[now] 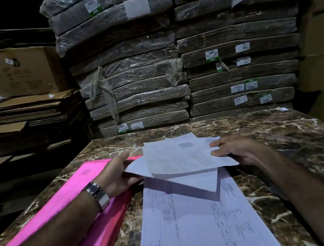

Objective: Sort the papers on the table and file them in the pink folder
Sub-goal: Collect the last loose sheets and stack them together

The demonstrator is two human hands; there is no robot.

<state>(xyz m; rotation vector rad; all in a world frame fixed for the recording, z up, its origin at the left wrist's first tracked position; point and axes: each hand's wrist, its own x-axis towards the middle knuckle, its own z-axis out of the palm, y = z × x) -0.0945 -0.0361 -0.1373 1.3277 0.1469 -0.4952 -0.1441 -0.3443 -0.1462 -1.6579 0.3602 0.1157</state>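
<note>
Head cam: L hand (118, 173), R hand (232, 150) grip papers (180, 160) by side edges, pink folder (67, 195) alongside L.

I see the left hand (118, 173) and right hand (232, 150) gripping a loose sheaf of papers (183, 159) by its opposite edges, over a printed sheet (202, 225) lying on the marble table (288, 138). The pink folder (63, 199) lies beneath the left forearm.
</note>
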